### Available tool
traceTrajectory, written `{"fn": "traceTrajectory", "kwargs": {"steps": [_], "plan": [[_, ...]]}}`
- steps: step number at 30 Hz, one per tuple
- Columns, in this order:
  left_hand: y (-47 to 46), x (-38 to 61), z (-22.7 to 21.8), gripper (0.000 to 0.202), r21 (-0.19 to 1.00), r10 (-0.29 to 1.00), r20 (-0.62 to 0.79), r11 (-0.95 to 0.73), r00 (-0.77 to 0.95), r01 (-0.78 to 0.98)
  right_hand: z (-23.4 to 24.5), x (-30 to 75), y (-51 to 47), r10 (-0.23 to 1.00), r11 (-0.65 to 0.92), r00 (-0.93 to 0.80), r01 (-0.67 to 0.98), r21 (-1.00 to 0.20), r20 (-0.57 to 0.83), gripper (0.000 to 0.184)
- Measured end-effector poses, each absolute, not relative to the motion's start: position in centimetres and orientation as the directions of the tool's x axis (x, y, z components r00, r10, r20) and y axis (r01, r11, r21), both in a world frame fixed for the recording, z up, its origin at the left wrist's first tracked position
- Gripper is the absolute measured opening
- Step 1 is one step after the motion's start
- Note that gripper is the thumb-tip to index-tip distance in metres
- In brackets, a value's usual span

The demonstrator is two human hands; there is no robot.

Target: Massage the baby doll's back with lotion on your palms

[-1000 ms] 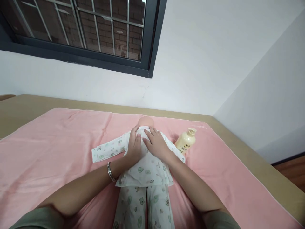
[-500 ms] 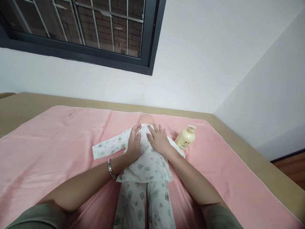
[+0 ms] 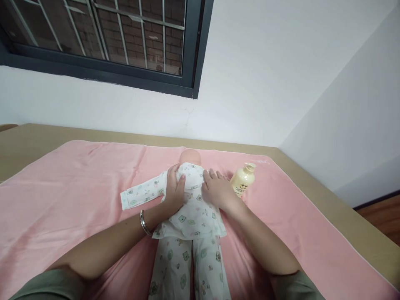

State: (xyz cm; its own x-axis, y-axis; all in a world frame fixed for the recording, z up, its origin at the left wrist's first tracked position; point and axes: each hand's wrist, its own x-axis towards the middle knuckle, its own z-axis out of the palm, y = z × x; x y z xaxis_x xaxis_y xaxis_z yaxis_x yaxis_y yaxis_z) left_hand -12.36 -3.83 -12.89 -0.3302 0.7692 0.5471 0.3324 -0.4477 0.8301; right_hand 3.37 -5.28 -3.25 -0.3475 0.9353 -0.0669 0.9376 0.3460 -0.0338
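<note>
A baby doll (image 3: pixel 190 157) lies lengthwise in front of me, its smooth head at the far end. It wears a white printed pajama top (image 3: pixel 193 218) and matching pajama pants (image 3: pixel 175 266). My left hand (image 3: pixel 174 189) rests along the left side of the top, fingers together and stretched out, thumb apart. Over the doll's right shoulder area lies my right hand (image 3: pixel 219 189), palm down with fingers extended, hiding most of that sleeve. The other sleeve (image 3: pixel 142 193) is spread out to the left. Neither hand grasps anything.
A pale yellow pump bottle (image 3: pixel 243 180) stands just right of my right hand. Beneath everything, a pink sheet (image 3: pixel 78 179) covers a wooden surface (image 3: pixel 318 196). A white wall (image 3: pixel 243 104) and a dark-framed barred window (image 3: pixel 190 83) rise behind.
My right hand has slid right, from the middle of the top toward the doll's shoulder and sleeve. The left hand stays at nearly the same place.
</note>
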Motion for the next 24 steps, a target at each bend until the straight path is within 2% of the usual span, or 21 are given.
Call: {"fn": "traceTrajectory", "kwargs": {"steps": [2, 4, 6, 13, 18, 21, 24], "plan": [[-4.0, -12.2, -12.7, 0.046, 0.799, 0.757, 0.575, -0.437, -0.312, 0.412, -3.6, 2.7, -5.2, 0.925, 0.379, -0.379, 0.922, -0.074, 0.009, 0.059], [-4.1, -12.1, -12.6, 0.049, 0.769, 0.752, 0.595, -0.430, -0.284, 0.472, -4.4, 2.0, -5.7, 0.872, 0.490, -0.485, 0.865, -0.107, 0.073, 0.057], [-4.1, -12.1, -12.5, 0.053, 0.750, 0.760, 0.599, -0.423, -0.253, 0.508, -5.0, 1.7, -6.2, 0.835, 0.551, -0.544, 0.824, -0.131, 0.087, 0.055], [-4.0, -12.3, -12.7, 0.051, 0.697, 0.771, 0.620, -0.455, -0.146, 0.554, -5.5, 3.0, -3.0, 0.878, 0.474, -0.473, 0.841, -0.261, 0.073, 0.055], [-4.4, -12.4, -12.9, 0.050, 0.630, 0.764, 0.640, -0.465, -0.077, 0.622, -5.5, 2.6, -3.3, 0.896, 0.441, -0.419, 0.878, -0.186, 0.147, 0.053], [-4.3, -12.8, -12.6, 0.047, 0.586, 0.788, 0.614, -0.415, -0.047, 0.696, -6.0, 2.0, -5.2, 0.867, 0.486, -0.463, 0.867, -0.110, 0.187, 0.050], [-3.9, -13.5, -12.0, 0.039, 0.571, 0.813, 0.577, -0.331, -0.080, 0.751, -6.4, 1.8, -5.9, 0.838, 0.531, -0.503, 0.842, -0.098, 0.212, 0.049]]}}
